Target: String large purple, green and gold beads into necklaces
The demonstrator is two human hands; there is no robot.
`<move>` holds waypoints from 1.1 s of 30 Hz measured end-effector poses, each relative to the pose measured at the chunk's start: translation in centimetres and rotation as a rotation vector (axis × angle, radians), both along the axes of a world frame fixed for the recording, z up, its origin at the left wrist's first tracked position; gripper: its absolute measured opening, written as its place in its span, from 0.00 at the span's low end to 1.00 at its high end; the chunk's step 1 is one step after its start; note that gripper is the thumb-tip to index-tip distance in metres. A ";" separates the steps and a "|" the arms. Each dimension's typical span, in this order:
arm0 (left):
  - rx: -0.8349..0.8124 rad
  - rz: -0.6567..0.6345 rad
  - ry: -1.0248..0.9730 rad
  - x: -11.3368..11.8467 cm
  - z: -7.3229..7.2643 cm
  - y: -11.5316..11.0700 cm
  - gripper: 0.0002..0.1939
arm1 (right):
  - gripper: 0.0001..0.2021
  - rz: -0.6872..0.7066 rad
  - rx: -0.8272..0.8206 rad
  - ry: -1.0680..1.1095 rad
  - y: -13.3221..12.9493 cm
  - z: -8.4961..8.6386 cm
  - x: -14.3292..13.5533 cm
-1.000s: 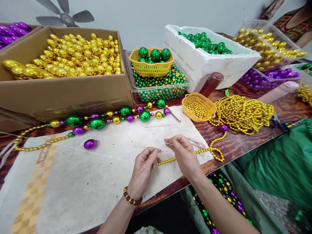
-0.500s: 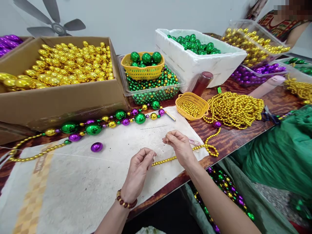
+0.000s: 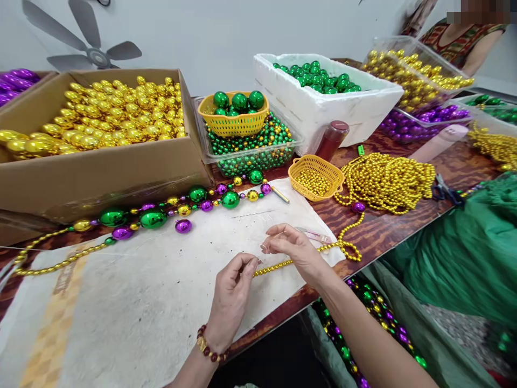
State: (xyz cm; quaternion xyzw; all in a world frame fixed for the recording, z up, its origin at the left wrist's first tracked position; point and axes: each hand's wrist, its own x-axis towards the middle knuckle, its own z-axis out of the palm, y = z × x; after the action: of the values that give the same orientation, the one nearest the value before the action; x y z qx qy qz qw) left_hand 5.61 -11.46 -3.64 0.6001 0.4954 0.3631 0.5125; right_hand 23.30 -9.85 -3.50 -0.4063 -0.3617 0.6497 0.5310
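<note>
My left hand [image 3: 235,288] pinches thumb against forefinger at the end of a gold bead strand [image 3: 274,267], where a thin clear thread comes out. Close by, my right hand [image 3: 293,249] has its fingertips together on a small loop of that thread [image 3: 264,248]. The gold strand runs under my right hand toward a coil at the mat's right edge. Beyond my hands a long necklace of green, purple and gold beads [image 3: 153,219] lies along the white mat [image 3: 133,302]. A loose purple bead [image 3: 183,226] rests beside it.
Behind stand a cardboard box [image 3: 100,175] of gold beads, a clear tub [image 3: 258,156] under a yellow basket, and a foam box [image 3: 323,110]. Rightward are a small yellow basket [image 3: 311,188], gold strands [image 3: 383,175], scissors [image 3: 444,188] and green cloth [image 3: 460,237]. Another person [image 3: 464,46] is at back right.
The loose purple bead has rolled right and away, up to the necklace. My right hand has come left, nearer my left hand, and a thread loop now shows at its fingertips.
</note>
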 end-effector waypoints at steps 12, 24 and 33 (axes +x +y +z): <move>-0.032 -0.004 -0.019 0.1 -0.2 -0.2 0.10 | 0.08 -0.071 -0.116 0.340 0.1 -0.5 -2.2; -0.168 0.007 -0.104 0.0 -0.4 -0.3 0.11 | 0.11 -0.261 -0.082 0.614 1.0 -2.0 -0.7; -0.268 -0.025 -0.195 0.4 0.3 0.1 0.14 | 0.11 -0.283 -0.097 0.374 0.2 -0.6 -0.9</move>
State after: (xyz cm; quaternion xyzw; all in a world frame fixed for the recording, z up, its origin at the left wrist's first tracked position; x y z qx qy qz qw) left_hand 6.03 -11.33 -3.34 0.4946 0.4798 0.3437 0.6380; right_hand 22.40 -9.64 -4.05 -0.3508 -0.1648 0.6494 0.6543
